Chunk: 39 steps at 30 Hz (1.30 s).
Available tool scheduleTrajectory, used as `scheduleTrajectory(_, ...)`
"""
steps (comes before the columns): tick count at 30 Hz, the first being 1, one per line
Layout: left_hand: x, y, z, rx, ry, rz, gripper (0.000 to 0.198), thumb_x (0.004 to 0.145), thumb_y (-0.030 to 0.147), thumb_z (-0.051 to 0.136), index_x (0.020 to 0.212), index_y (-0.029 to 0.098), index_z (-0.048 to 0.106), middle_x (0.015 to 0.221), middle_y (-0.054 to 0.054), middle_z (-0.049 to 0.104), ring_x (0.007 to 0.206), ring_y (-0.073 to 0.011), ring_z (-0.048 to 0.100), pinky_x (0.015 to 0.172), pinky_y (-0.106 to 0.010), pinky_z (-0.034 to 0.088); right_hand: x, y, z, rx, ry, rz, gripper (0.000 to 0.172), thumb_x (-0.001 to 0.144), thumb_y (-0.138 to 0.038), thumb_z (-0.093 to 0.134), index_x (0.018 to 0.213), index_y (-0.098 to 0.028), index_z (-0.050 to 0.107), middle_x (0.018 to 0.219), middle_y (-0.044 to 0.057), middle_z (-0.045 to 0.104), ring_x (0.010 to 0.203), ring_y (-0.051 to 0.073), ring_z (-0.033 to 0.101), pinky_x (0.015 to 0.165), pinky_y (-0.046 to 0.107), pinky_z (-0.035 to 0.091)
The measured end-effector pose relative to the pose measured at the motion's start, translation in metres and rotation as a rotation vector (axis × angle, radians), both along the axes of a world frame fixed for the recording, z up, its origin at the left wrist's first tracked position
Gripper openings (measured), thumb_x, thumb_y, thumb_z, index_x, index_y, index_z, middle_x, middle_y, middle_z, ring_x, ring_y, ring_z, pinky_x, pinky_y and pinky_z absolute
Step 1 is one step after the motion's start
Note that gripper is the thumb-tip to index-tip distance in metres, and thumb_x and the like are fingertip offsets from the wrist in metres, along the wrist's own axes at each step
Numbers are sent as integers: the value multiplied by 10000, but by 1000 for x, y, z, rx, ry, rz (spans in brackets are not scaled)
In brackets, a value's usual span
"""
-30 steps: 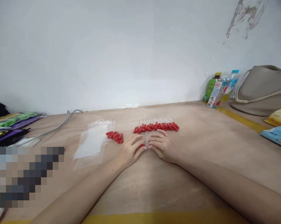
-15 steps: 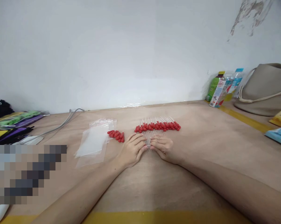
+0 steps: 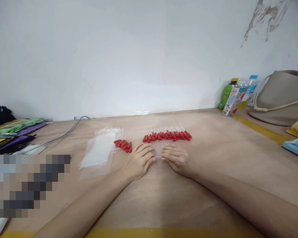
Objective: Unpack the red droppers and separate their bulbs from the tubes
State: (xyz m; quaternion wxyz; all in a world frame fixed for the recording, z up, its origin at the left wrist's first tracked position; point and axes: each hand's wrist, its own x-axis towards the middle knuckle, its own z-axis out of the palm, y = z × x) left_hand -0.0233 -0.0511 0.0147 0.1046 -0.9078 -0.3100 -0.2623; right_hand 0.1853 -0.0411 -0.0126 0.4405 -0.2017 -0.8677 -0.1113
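Several thin clear glass tubes [image 3: 158,150] lie side by side on the table between my hands. My left hand [image 3: 140,160] curls its fingers around their left side, thumb toward me. From the right, my right hand [image 3: 177,158] closes its fingers on the other side. Just beyond is a row of droppers [image 3: 167,135], clear tubes with red rubber bulbs pointing toward me. A small pile of loose red rubber bulbs [image 3: 123,144] sits to the left of my left hand. Parts of the glass tubes are hidden under my fingers.
Clear zip bags [image 3: 95,152] are stacked to the left. A grey cable [image 3: 64,132] runs by colourful pouches [image 3: 27,127] at far left. Drink bottles [image 3: 232,99] and a grey bag [image 3: 280,96] stand at the back right, near a blue packet [image 3: 296,145].
My right hand has shifted a little to the right, widening the gap between my hands and uncovering more of the glass tubes. My left hand stays nearly in place.
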Motion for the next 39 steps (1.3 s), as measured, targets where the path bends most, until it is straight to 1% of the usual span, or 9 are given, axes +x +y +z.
scheduleTrajectory(9,-7,-1,-2,20,-21,27,187,871,203,405,766,150,550,1286,-87,459,1249,-232,323,999,-415,323,10,2,4,8,98,15,164,829,-136,489,935,-170,610,918,52,668,954,154,586,899,356,456)
scheduleTrajectory(13,-14,-2,-5,6,-109,84,178,868,228,420,755,165,542,1023,-80,577,946,-181,534,796,-322,453,18,5,6,-67,147,-195,135,829,-219,521,868,-199,648,764,23,660,725,129,593,723,300,434)
scheduleTrajectory(15,-16,-2,-7,-3,-169,93,157,867,237,425,797,175,551,830,-46,555,748,-133,533,672,-259,461,18,5,6,-101,109,-315,158,835,-253,511,859,-219,663,664,7,619,620,113,549,654,288,371)
scheduleTrajectory(17,-17,0,-7,0,-228,118,151,870,216,412,862,178,557,784,-34,509,715,-122,511,650,-241,454,16,4,6,-137,74,-386,190,846,-252,478,873,-222,663,631,5,587,610,113,528,647,284,327)
scheduleTrajectory(21,-27,11,2,66,-308,224,254,859,148,369,1056,184,525,922,-75,468,845,-159,499,730,-296,460,12,6,6,-171,103,-426,227,853,-238,425,861,-179,644,683,27,611,656,125,536,688,282,299)
scheduleTrajectory(23,-39,18,10,98,-370,287,294,849,145,362,1098,188,511,936,-80,440,819,-158,504,706,-304,471,10,8,5,-167,135,-449,230,850,-254,427,815,-172,639,674,30,622,640,128,534,695,285,290)
scheduleTrajectory(27,-72,34,22,124,-494,487,253,823,202,413,1045,184,532,888,-59,470,716,-139,521,663,-294,471,8,11,5,-145,144,-474,214,828,-234,452,737,-179,638,620,15,625,592,124,518,682,294,269)
scheduleTrajectory(31,-100,43,25,42,-559,641,246,780,298,494,988,168,498,855,-37,557,667,-138,535,603,-269,447,5,9,5,-142,96,-450,165,785,-190,488,728,-182,643,588,4,612,592,124,508,683,302,260)
scheduleTrajectory(39,-102,48,18,-37,-482,742,218,730,384,533,828,191,504,819,-10,600,736,-168,548,644,-278,400,1,4,6,-165,-40,-441,170,790,-290,513,805,-195,654,665,21,613,675,151,501,716,328,261)
